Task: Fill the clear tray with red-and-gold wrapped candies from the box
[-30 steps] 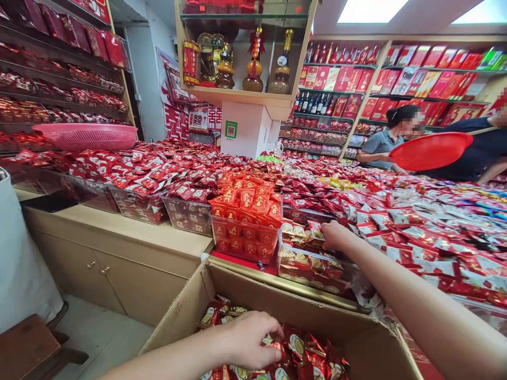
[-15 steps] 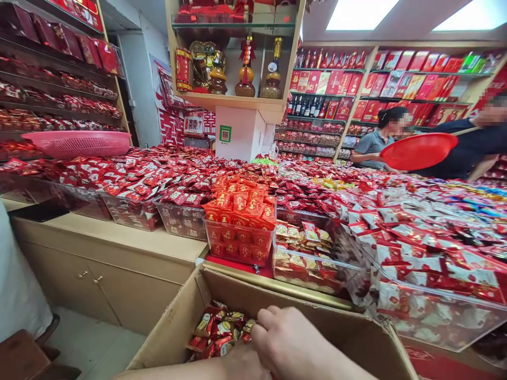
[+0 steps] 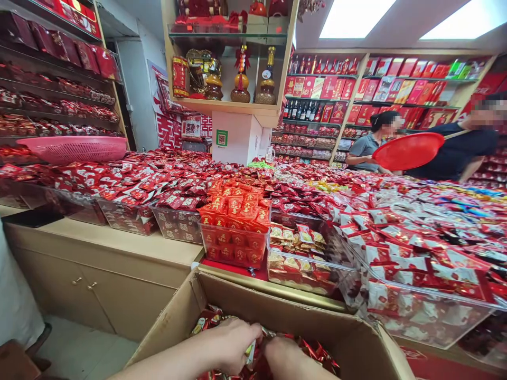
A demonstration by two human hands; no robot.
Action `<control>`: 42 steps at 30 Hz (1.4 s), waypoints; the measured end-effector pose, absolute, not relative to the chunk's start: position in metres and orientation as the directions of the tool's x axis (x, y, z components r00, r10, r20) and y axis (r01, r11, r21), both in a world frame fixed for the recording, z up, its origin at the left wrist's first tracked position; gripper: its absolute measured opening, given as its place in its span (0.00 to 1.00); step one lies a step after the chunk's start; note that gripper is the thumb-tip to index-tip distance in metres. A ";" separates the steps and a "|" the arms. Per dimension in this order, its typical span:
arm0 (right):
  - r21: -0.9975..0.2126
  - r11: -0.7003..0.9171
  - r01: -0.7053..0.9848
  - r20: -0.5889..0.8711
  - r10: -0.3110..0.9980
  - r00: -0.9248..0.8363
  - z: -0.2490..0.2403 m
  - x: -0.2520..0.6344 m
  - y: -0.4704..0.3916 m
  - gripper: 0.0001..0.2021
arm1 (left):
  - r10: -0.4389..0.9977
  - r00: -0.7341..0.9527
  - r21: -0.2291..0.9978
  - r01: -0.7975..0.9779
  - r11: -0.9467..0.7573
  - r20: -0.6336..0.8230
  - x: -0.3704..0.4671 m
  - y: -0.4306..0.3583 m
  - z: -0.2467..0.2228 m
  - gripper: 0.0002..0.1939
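Note:
Both my hands are down inside an open cardboard box [image 3: 164,324] that holds small wrapped sweets [image 3: 317,351] in red and gold foil. My left hand [image 3: 232,340] is over the middle of the pile, its fingers curled in around a red and gold wrapped sweet at the fingertips. Close to its right, my right hand [image 3: 283,353] points down among the packets; its fingers are hidden, so its hold does not show.
Beyond the box, clear plastic bins of red packets [image 3: 233,248] and gold packets [image 3: 301,269] line the counter [image 3: 178,253]. A pink basket [image 3: 75,149] lies at left. At the back right, two people stand by a red basin [image 3: 407,151].
My hands have moved apart: the right was over the left wrist, and now they are side by side among the sweets. More sweets show on the box's right side. The view has tilted slightly.

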State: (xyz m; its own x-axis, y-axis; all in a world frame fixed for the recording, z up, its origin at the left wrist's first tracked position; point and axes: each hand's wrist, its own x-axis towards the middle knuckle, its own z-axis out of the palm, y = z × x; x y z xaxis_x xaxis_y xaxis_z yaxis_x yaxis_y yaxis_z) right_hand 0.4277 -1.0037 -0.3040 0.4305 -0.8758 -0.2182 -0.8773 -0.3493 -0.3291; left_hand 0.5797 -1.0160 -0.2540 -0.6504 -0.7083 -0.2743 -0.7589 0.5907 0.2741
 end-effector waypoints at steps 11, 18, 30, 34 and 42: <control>-0.686 -0.386 -0.617 0.218 -0.918 0.332 -0.209 0.406 -0.994 0.09 | -0.719 -0.631 0.783 -0.590 0.198 -0.293 0.593 -1.032 -0.207 0.20; -0.863 -0.300 -0.407 0.300 -0.952 0.066 -0.205 0.400 -0.997 0.07 | -0.600 -0.770 0.894 -0.404 0.195 -0.217 0.584 -1.026 -0.203 0.22; -0.992 0.016 0.129 0.019 -0.963 0.270 -0.192 0.400 -0.993 0.14 | -0.657 -0.731 0.978 -0.201 -0.049 -0.183 0.569 -1.014 -0.199 0.18; -0.961 0.110 0.253 -0.046 -0.968 0.247 -0.185 0.397 -0.990 0.14 | -0.571 -0.779 0.966 -0.206 -0.157 -0.259 0.574 -1.014 -0.195 0.21; -0.934 0.168 0.315 -0.097 -0.969 0.229 -0.195 0.415 -0.983 0.13 | -0.534 -0.797 0.818 0.091 -0.568 -0.282 0.567 -1.006 -0.203 0.20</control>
State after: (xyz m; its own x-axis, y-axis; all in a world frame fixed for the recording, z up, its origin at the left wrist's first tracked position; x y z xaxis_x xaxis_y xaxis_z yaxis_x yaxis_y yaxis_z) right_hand 0.4148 -0.9832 -0.1948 0.2289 -0.9686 -0.0966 0.3152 0.1676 -0.9341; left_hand 0.5666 -1.0058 -0.2026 -0.7972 -0.5338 -0.2820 0.0909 -0.5679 0.8181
